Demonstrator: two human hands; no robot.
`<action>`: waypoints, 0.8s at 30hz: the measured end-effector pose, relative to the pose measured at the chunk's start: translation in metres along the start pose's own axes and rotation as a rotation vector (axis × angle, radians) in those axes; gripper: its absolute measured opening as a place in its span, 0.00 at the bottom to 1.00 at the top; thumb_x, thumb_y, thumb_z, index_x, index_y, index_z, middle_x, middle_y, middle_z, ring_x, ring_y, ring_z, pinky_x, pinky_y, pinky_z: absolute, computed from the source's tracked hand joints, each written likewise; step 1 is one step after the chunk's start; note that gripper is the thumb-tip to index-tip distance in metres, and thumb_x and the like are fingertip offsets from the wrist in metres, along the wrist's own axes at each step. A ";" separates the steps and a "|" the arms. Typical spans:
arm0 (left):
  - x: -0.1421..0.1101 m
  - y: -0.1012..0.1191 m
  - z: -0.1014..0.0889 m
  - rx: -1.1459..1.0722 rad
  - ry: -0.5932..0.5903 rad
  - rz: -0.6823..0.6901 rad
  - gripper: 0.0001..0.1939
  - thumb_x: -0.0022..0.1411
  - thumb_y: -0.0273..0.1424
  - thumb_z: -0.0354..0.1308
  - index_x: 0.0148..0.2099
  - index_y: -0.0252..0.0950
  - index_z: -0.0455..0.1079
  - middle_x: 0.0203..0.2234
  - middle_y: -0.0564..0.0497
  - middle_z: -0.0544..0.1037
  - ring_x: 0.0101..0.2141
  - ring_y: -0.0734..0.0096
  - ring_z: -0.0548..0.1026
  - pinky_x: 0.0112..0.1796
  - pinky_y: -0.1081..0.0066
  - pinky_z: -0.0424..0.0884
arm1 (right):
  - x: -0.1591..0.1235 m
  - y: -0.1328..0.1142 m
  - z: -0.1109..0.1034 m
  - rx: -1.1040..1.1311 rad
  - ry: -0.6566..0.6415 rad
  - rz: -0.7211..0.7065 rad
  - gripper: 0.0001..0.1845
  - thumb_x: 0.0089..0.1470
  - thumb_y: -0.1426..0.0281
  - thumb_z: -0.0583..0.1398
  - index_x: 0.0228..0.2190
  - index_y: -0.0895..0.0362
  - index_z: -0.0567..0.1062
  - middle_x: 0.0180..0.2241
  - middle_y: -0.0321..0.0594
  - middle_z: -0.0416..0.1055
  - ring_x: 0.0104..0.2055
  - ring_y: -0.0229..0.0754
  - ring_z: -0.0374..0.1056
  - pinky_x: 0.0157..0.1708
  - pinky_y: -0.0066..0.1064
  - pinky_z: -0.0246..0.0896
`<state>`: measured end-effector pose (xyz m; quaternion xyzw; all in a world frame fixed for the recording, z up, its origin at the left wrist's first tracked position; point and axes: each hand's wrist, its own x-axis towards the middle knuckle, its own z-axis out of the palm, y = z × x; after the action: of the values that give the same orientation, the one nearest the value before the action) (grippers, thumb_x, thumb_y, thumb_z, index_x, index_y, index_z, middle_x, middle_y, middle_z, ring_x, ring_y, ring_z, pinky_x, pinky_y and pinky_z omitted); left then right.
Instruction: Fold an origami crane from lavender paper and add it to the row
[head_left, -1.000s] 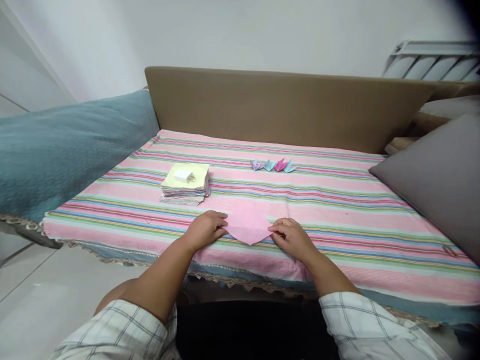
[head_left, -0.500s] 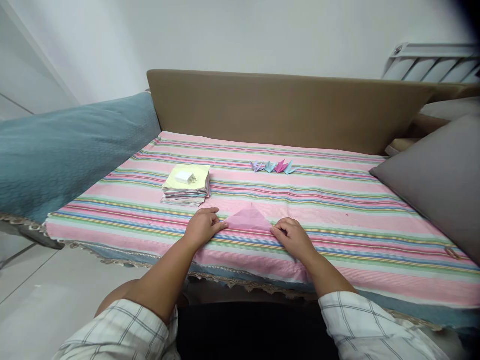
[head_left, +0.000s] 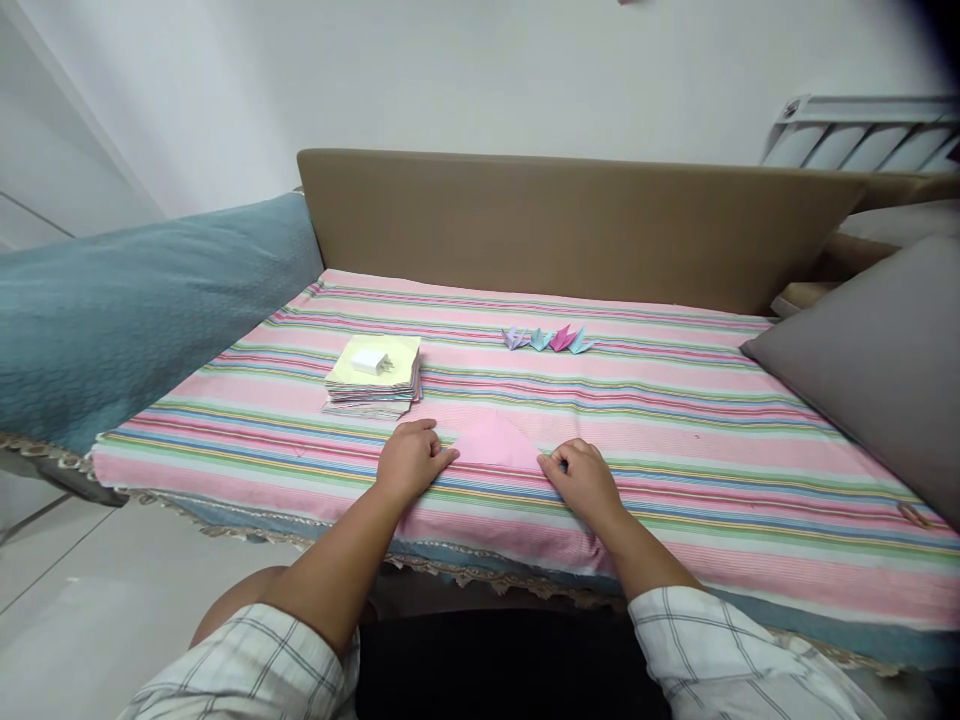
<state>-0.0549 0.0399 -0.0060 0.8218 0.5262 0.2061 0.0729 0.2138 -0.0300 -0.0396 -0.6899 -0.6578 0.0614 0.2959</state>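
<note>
A pink sheet of paper (head_left: 493, 442), folded into a triangle, lies on the striped cloth (head_left: 675, 440) near its front edge. My left hand (head_left: 409, 461) presses the triangle's left corner with curled fingers. At the right corner my right hand (head_left: 584, 478) does the same, fingers pinched on the paper. Both hands rest on the cloth, about a paper's width apart.
A stack of coloured paper squares (head_left: 373, 375) with a white charger (head_left: 370, 361) on top sits behind my left hand. Several small folded paper figures (head_left: 547, 340) lie in a row further back. A teal blanket (head_left: 127, 310) is at the left, a grey cushion (head_left: 877, 370) at the right.
One second ago the pink paper lay as an open diamond with a point toward me. That near half has been folded away from me, leaving a flat triangle between my hands.
</note>
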 end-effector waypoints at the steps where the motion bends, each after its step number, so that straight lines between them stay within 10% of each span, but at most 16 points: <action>1: 0.000 0.000 0.000 0.001 -0.002 0.002 0.15 0.52 0.42 0.59 0.20 0.38 0.68 0.41 0.47 0.76 0.47 0.57 0.70 0.46 0.62 0.67 | 0.000 -0.001 0.000 -0.005 0.000 0.002 0.15 0.52 0.61 0.55 0.18 0.54 0.66 0.26 0.39 0.65 0.33 0.43 0.61 0.35 0.33 0.55; 24: 0.003 -0.004 0.004 -0.021 -0.010 -0.019 0.17 0.52 0.43 0.60 0.19 0.37 0.69 0.40 0.48 0.76 0.46 0.57 0.70 0.44 0.62 0.67 | 0.000 0.002 -0.001 0.043 -0.024 0.021 0.14 0.51 0.61 0.56 0.19 0.54 0.69 0.28 0.39 0.66 0.35 0.44 0.62 0.37 0.34 0.56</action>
<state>-0.0553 0.0444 -0.0099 0.8170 0.5313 0.2068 0.0862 0.2158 -0.0307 -0.0396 -0.6895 -0.6526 0.0868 0.3020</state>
